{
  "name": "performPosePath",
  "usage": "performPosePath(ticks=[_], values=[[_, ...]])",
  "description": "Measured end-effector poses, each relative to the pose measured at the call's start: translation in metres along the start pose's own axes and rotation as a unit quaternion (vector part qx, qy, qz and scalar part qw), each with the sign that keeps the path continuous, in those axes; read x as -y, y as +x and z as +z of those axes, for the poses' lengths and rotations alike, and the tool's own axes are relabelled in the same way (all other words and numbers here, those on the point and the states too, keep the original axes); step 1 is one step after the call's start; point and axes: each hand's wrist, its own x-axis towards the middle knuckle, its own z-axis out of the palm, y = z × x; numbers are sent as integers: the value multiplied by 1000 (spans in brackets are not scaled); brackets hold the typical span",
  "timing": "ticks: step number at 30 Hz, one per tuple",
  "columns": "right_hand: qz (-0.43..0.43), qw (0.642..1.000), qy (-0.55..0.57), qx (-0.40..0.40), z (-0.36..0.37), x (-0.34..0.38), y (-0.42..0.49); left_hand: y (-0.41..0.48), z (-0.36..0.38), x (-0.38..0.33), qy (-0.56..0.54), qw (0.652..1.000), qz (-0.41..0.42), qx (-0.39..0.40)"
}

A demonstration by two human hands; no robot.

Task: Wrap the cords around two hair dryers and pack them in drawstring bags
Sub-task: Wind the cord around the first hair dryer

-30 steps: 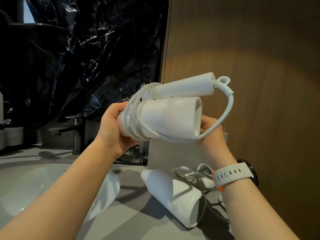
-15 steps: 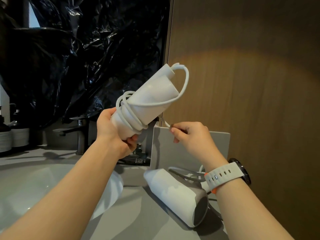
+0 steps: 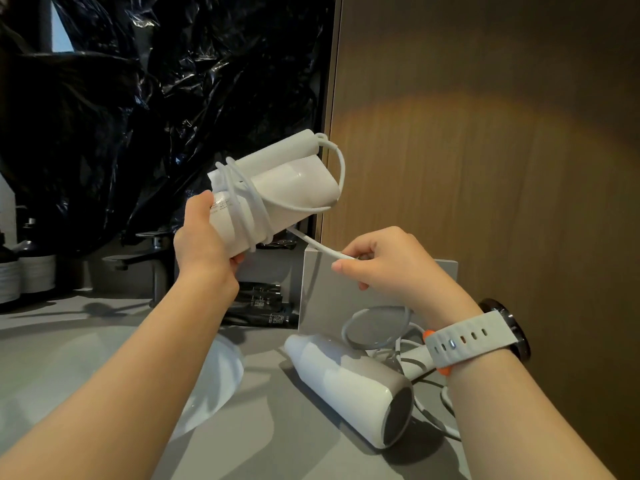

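Observation:
My left hand (image 3: 201, 242) grips the rear end of a white folded hair dryer (image 3: 287, 188), held up in the air and tilted up to the right. Its white cord (image 3: 247, 216) is looped several times around the body. My right hand (image 3: 384, 261) pinches the free length of that cord just below and right of the dryer. A second white hair dryer (image 3: 349, 382) lies on the grey counter (image 3: 270, 441) under my right wrist, its cord (image 3: 374, 327) lying loose behind it.
A white basin (image 3: 52, 362) sits at the left with a dark tap (image 3: 152, 247) behind it. A grey box (image 3: 325, 296) and dark tubes (image 3: 263, 306) stand at the back. A wooden wall panel (image 3: 485, 133) closes the right side. Black plastic sheeting (image 3: 156, 98) hangs behind.
The dryer has swung from level to tilted up-right, and my left hand turned with it. My right hand came from behind the barrel to below it, pulling the free cord out to the right.

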Motion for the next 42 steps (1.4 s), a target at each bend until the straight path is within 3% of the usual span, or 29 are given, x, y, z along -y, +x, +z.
performPosePath(ticks=[10,16,22,30,33,42], values=[[-34,996,-59,57,-1,13,-7,0,-1,1,134,978,157,-15],[-37,994,-92,40,-8,15,-11,-13,2,3,272,919,286,15],[-36,994,-100,5,-26,14,-16,-16,1,3,364,866,338,49],[-68,990,-124,-26,-26,15,-17,-13,-3,-4,390,838,366,104],[-87,987,-129,-38,-27,17,-18,-12,-1,-4,387,847,348,108],[-184,977,-108,-1,-27,40,-27,-2,2,-1,217,963,154,40]])
